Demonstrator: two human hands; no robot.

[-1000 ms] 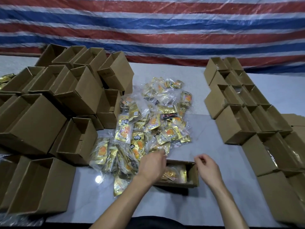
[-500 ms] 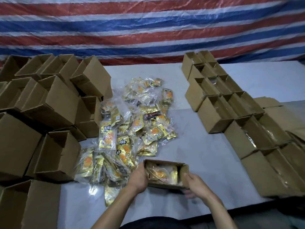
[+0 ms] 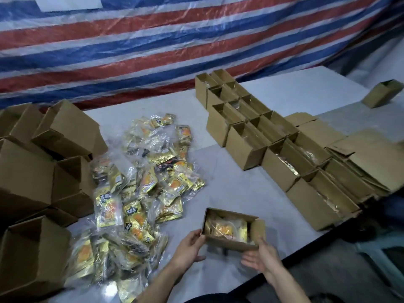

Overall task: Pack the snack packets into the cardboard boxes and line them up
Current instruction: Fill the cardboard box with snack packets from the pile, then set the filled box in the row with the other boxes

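Note:
An open cardboard box (image 3: 227, 242) filled with gold snack packets hangs just above the table's near edge, held between both hands. My left hand (image 3: 189, 248) grips its left end, thumb on the rim. My right hand (image 3: 261, 256) holds the right end from below, thumb against the side. A loose heap of gold and clear snack packets (image 3: 140, 193) covers the table to the left. Filled open boxes (image 3: 273, 149) stand lined up in two diagonal rows on the right.
A pile of empty cardboard boxes (image 3: 43, 167) fills the left side. Flattened cardboard (image 3: 371, 154) lies behind the rows, and a single box (image 3: 382, 92) lies at the far right. A striped tarp hangs behind. The grey table edge (image 3: 306, 243) runs near my right hand.
Both hands took hold of the filled box and lifted it off the table, carrying it to the right. The view has swung right toward the lined-up rows.

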